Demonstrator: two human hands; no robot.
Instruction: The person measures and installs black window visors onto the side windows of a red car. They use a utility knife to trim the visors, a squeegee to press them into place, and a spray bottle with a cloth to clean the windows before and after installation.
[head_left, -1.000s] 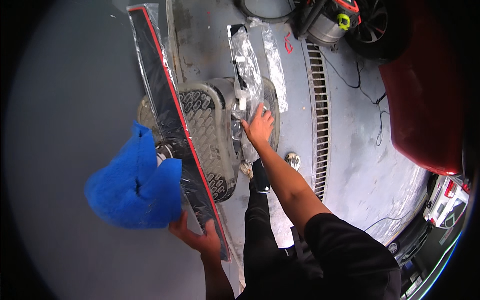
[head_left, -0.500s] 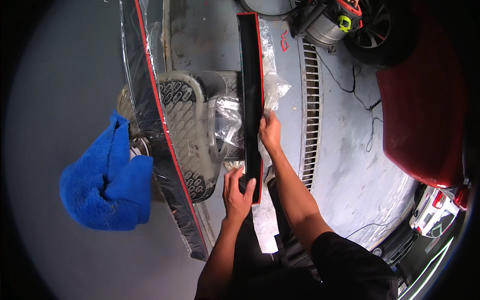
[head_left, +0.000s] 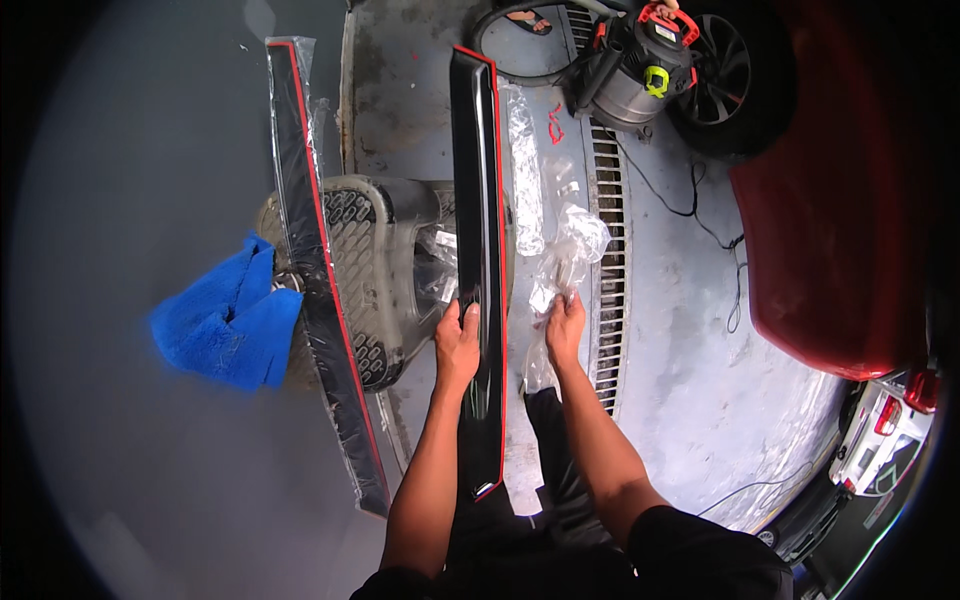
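Note:
A long glossy black strip with red edging, resembling a car window visor [head_left: 487, 230], stands lengthwise in front of me. My left hand [head_left: 457, 350] grips its left edge, thumb over the front and fingers hidden behind. To the right of the strip, my right hand [head_left: 566, 330] pinches a crumpled clear plastic wrapper [head_left: 573, 243], apart from the strip. A second black strip with a red line [head_left: 325, 265], still in clear film, lies to the left across a grey translucent plastic stool [head_left: 360, 225] with an oval-patterned top.
Left of the stool is a blue cloth [head_left: 225, 325]. A drum vacuum cleaner [head_left: 630, 85] stands far right beside a wheel [head_left: 722, 75] and a red car panel [head_left: 830, 230]. A drain grate [head_left: 608, 260] and a black cord [head_left: 680, 208] run along the floor.
The black strip has turned to show its glossy face and come nearer to me. My right hand has moved right and down, drawing the wrapper away from it. My left hand now grips the strip's edge.

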